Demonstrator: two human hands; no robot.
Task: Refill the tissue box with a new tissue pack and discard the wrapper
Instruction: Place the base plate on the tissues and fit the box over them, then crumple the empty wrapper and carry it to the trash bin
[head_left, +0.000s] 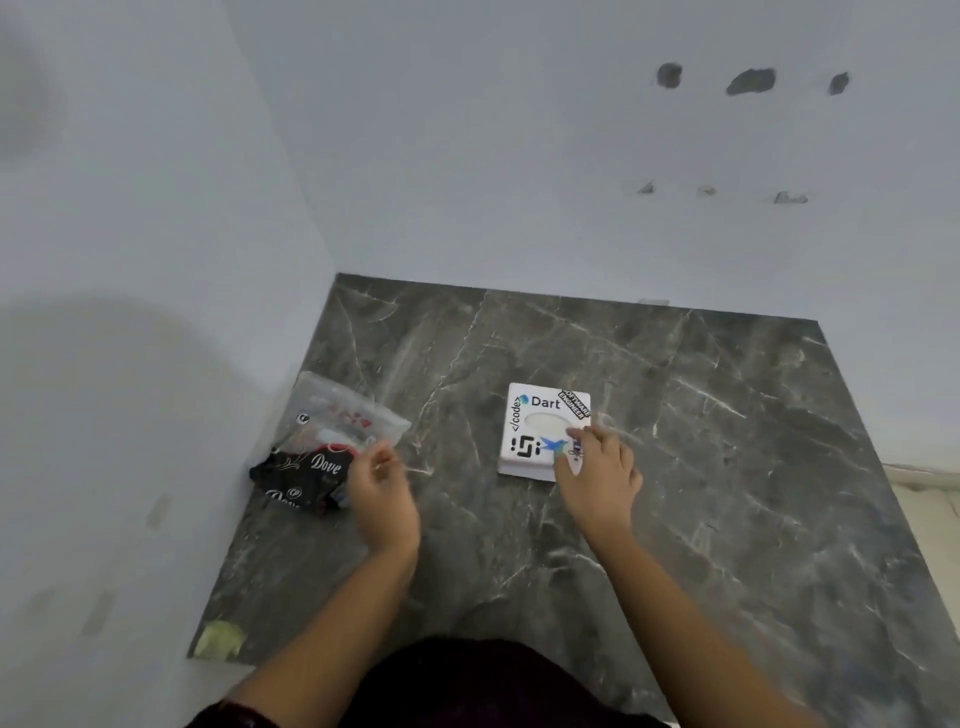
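A square white tissue box (530, 415) covered in stickers lies flat on the dark marble table (701, 441), its oval slot showing pale tissue. My right hand (597, 475) rests on the box's near right corner, fingers at the slot's edge. To the left lies a clear plastic tissue pack (337, 410) with red hearts, partly over a black Dove wrapper (296, 475). My left hand (382, 493) is beside these, fingers curled at the pack's near edge; whether it grips anything is blurred.
White walls close in the table at the back and left. A small yellowish scrap (221, 640) sits at the table's near left corner. Bare marble spreads to the right of the box.
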